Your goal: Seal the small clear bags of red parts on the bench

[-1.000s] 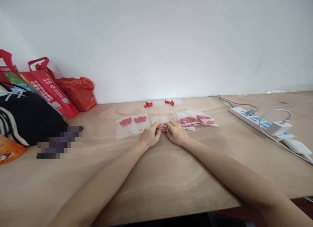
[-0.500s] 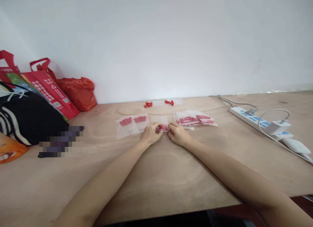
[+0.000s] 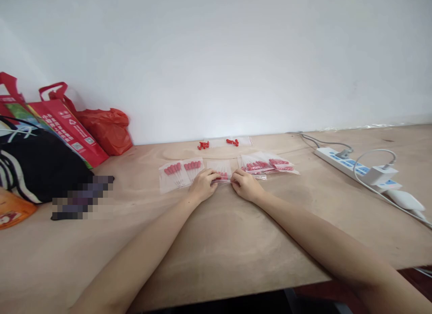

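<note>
Between left hand point(image 3: 203, 185) and right hand point(image 3: 245, 185), one clear bag point(image 3: 222, 175)

view: head, worn, above the near edge of the desk point(image 3: 216, 260)
facing: forward and down — toward the wall point(image 3: 216, 66)
reach: whole arms' length

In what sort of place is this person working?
Probably a simple indoor workspace: a wooden table stands against a plain pale wall, with small clear bags of red-tipped sticks and a power strip on it.
</note>
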A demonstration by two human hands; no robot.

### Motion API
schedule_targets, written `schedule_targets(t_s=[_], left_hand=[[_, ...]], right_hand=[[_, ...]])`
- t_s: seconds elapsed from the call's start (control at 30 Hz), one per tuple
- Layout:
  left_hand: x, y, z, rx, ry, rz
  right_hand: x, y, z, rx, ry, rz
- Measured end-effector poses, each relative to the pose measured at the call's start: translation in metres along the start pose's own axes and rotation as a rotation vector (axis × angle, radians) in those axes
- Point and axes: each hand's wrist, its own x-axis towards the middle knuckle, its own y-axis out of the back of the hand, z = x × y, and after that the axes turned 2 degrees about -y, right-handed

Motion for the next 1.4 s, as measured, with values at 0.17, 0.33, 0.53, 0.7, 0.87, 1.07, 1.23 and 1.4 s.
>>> schedule_targets(t_s=[0.17, 0.33, 0.53, 0.7, 0.87, 1.07, 1.23, 1.4], left_hand=[[-0.003, 0.01, -0.002, -0.156, 0.045, -0.037], [-0.015, 0.026, -0.014, -0.1, -0.082, -0.072], [-0.022, 0.024, -0.026, 0.159, -0.296, 0.038], [-0.022, 0.023, -0.027, 0.317, -0.341, 0.041], [-0.021, 0.026, -0.026, 0.413, -0.378, 0.049], [-0.021, 0.026, -0.027, 0.395, -0.396, 0.071], [-0.022, 0.023, -0.026, 0.328, -0.341, 0.099], [-0.02, 0.024, -0.023, 0.331, -0.356, 0.117]], right_hand=[[-0.001, 0.001, 0.0, -0.123, 0.031, -0.005], [0.001, 0.005, 0.006, -0.374, 0.175, 0.024], [0.003, 0.005, 0.013, -0.394, 0.232, 0.105], [0.004, 0.005, 0.014, -0.368, 0.213, 0.166], [0.004, 0.007, 0.015, -0.388, 0.213, 0.173], [0.003, 0.008, 0.017, -0.419, 0.247, 0.156], [0.004, 0.007, 0.018, -0.353, 0.245, 0.205], [0.004, 0.008, 0.02, -0.319, 0.263, 0.215]])
